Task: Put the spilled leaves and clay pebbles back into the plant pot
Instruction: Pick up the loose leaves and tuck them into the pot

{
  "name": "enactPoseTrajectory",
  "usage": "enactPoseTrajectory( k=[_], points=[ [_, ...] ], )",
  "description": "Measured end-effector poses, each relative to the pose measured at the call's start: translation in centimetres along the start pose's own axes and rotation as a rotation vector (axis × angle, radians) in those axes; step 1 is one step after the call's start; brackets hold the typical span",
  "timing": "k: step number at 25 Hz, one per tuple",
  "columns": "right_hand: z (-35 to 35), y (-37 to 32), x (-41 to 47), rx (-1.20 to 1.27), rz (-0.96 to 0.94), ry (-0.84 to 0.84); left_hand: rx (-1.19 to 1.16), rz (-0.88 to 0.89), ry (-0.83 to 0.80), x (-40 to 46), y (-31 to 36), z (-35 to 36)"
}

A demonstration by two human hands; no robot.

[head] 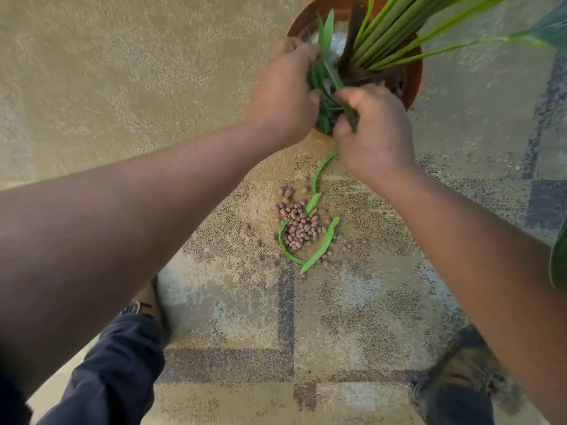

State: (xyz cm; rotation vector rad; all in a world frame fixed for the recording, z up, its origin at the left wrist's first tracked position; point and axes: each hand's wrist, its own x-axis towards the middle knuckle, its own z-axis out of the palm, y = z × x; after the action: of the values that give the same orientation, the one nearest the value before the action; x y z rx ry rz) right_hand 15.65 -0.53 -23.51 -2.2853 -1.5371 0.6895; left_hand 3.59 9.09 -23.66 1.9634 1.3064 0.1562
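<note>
A terracotta plant pot (414,75) with tall green stems (387,32) stands on the carpet at the top. My left hand (283,96) and my right hand (376,133) are both over the pot's near rim, each closed on a bunch of loose green leaves (326,72) held inside the pot. On the carpet below the hands lies a heap of brown clay pebbles (299,223). Three narrow green leaves lie among them: a thin curved leaf (319,173), a looped leaf (285,248) and a straighter leaf (322,245).
The floor is a beige carpet (122,87) with grey and dark patches. My left knee and shoe (147,305) are at the bottom left, my right shoe (466,363) at the bottom right. A big dark leaf (560,259) hangs in at the right edge.
</note>
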Motion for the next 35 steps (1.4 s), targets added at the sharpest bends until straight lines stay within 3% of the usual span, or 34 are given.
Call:
enactPoseTrajectory(
  k=[3,9,13,15,18,20,22,24,27,30,35],
  points=[
    [1.2,-0.1,0.7,-0.078,-0.018,-0.088,0.135,0.041,-0.089,-0.3,-1.1,0.8],
    [2.5,0.7,-1.5,-0.059,-0.071,0.016,0.455,0.128,-0.089,-2.8,-2.8,1.7],
    [3.0,1.4,-4.3,-0.019,-0.201,0.189,0.398,0.166,-0.112,-4.2,-3.9,1.7],
    [3.9,1.9,-6.1,0.122,-0.069,0.157,0.313,0.197,-0.008,-6.2,-4.7,2.3],
    [5.3,3.4,-8.7,0.321,0.378,-0.069,0.117,0.031,-0.058,-9.1,-6.0,3.8],
    [6.5,4.7,-10.3,0.356,0.618,-0.238,0.053,-0.198,-0.284,-9.9,-6.7,4.7],
    [7.4,5.5,-11.6,0.346,0.743,-0.389,0.028,-0.426,-0.495,-10.5,-7.4,5.5],
    [8.1,5.7,-12.6,0.356,0.762,-0.509,-0.001,-0.553,-0.661,-11.8,-7.8,6.4],
    [8.8,5.3,-13.2,0.373,0.774,-0.610,0.043,-0.559,-0.799,-13.7,-8.0,7.6],
    [9.6,4.9,-13.0,0.305,0.721,-0.626,0.160,-0.511,-0.762,-14.6,-8.1,8.3],
    [9.7,5.2,-13.2,0.193,0.605,-0.500,0.105,-0.493,-0.666,-14.9,-8.6,7.8]
  ],
)
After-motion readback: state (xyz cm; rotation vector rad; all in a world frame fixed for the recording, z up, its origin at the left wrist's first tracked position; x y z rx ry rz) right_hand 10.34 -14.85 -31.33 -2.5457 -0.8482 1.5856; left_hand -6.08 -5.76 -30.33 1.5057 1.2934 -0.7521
